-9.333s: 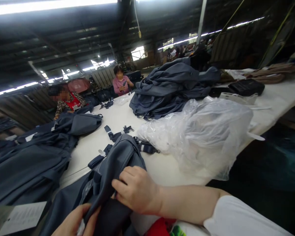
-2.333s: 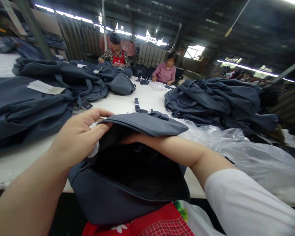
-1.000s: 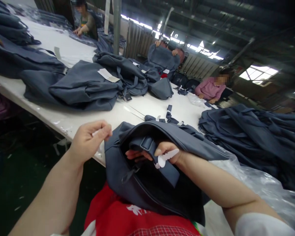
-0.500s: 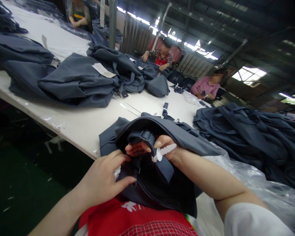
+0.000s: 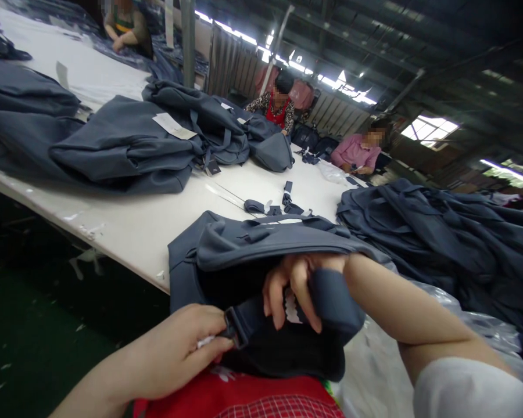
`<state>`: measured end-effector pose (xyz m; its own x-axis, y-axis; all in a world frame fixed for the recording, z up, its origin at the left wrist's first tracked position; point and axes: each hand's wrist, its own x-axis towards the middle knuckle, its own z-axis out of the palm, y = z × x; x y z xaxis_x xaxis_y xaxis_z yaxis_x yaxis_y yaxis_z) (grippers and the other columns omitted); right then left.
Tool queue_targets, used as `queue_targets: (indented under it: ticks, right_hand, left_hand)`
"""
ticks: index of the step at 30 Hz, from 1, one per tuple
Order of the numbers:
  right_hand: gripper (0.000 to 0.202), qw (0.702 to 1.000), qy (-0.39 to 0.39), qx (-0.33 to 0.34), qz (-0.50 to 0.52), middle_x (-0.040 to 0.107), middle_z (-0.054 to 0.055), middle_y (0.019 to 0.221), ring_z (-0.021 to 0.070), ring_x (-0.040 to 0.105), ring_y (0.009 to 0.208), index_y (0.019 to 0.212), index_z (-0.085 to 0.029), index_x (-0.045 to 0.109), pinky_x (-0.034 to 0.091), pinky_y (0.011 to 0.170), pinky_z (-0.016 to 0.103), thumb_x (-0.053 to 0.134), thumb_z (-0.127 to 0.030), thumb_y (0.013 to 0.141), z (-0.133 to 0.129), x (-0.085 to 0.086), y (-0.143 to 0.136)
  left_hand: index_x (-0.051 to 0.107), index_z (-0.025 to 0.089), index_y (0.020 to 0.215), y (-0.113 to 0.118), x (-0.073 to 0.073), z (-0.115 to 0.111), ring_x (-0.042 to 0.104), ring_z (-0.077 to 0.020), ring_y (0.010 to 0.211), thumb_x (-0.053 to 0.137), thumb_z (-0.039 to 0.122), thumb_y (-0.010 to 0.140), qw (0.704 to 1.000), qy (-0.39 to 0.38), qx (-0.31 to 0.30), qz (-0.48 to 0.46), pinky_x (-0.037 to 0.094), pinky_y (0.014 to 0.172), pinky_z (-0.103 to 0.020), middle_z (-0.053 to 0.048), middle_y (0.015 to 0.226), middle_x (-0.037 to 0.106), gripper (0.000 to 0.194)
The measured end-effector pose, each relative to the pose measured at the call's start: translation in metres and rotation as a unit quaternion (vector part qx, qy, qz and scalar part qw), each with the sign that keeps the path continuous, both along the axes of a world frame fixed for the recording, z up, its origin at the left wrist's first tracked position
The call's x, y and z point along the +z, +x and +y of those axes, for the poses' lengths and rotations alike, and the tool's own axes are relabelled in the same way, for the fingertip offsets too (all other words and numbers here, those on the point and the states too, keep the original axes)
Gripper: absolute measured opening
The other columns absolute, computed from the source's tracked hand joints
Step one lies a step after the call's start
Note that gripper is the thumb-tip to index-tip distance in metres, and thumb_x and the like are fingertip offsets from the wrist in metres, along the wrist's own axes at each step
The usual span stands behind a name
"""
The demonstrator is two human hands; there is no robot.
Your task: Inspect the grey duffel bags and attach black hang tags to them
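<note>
An open dark blue bag lies in front of me, its black inside facing up. My left hand pinches the black buckle at one end of a wide dark blue strap. Something white peeks out between that hand's fingers. Inside the bag's mouth, my right hand has its fingers curled round the strap. A broad loop of the strap bulges over the right wrist, and a white zigzag-edged piece shows between the fingers.
More dark blue bags lie on the white table, with a pile of bags at the right. Small straps rest beyond my bag. Clear plastic lies by my right arm. Several people work farther back.
My left hand has taken hold of the buckle. My right hand has turned over, fingers pointing down, and the strap now stretches between both hands. The bag's upper flap hangs lower.
</note>
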<state>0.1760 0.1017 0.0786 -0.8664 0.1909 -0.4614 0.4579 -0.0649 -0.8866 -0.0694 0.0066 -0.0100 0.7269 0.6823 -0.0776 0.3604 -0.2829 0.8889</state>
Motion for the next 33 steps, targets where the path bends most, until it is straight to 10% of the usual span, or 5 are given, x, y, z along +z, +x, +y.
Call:
queue_targets:
  ticks: [6,10,19,26,33]
  right_hand:
    - [0.007,0.998,0.035,0.037,-0.031,0.065,0.005,0.125,0.0255,0.054,0.124,0.073,-0.021,0.075,0.034,0.111,0.037,0.075,-0.024,0.067,-0.010,-0.014,0.015]
    - [0.044,0.967,0.245,0.069,-0.027,0.058,0.006,0.136,0.0309,0.050,0.128,0.091,-0.021,0.074,0.033,0.111,0.049,0.059,0.001,0.055,-0.019,-0.045,0.019]
    - [0.048,0.894,0.438,-0.094,0.008,0.059,0.016,0.127,0.0256,0.056,0.113,0.131,-0.012,0.051,0.043,0.101,0.040,0.058,-0.033,0.089,-0.043,-0.051,-0.060]
    - [0.014,0.897,0.438,-0.052,0.029,0.066,0.005,0.093,0.0176,0.059,0.088,0.088,-0.016,0.065,0.044,0.085,0.029,0.054,-0.022,0.094,-0.031,-0.078,-0.103]
    - [0.017,0.872,0.480,-0.088,-0.030,0.070,0.005,0.086,0.0179,0.062,0.081,0.090,-0.018,0.070,0.042,0.073,0.027,0.059,-0.031,0.093,-0.021,-0.087,-0.109]
  left_hand:
    - [0.065,0.020,0.072,-0.029,0.001,0.022,0.055,-0.0140,0.058,0.038,0.051,0.093,0.988,-0.078,0.130,0.006,0.042,0.056,-0.023,0.000,0.058,0.057,0.047]
    - [0.067,0.020,0.069,-0.029,-0.009,0.033,0.058,-0.0158,0.064,0.049,0.051,0.088,0.976,-0.009,0.209,0.056,0.042,0.061,-0.023,0.000,0.066,0.064,0.040]
    - [0.059,0.019,0.065,-0.033,-0.016,0.025,0.050,-0.0129,0.053,0.035,0.056,0.093,0.971,-0.048,0.232,0.020,0.037,0.051,-0.022,0.000,0.058,0.056,0.053]
    - [0.057,0.017,0.063,-0.051,-0.036,0.028,0.049,-0.0134,0.055,0.027,0.063,0.092,0.949,-0.104,0.288,-0.079,0.040,0.055,-0.023,-0.001,0.056,0.051,0.062]
    - [0.065,0.020,0.094,-0.074,-0.085,0.061,0.061,-0.0203,0.086,0.044,0.047,0.089,0.888,0.050,0.455,0.033,0.047,0.084,-0.033,-0.005,0.089,0.067,0.034]
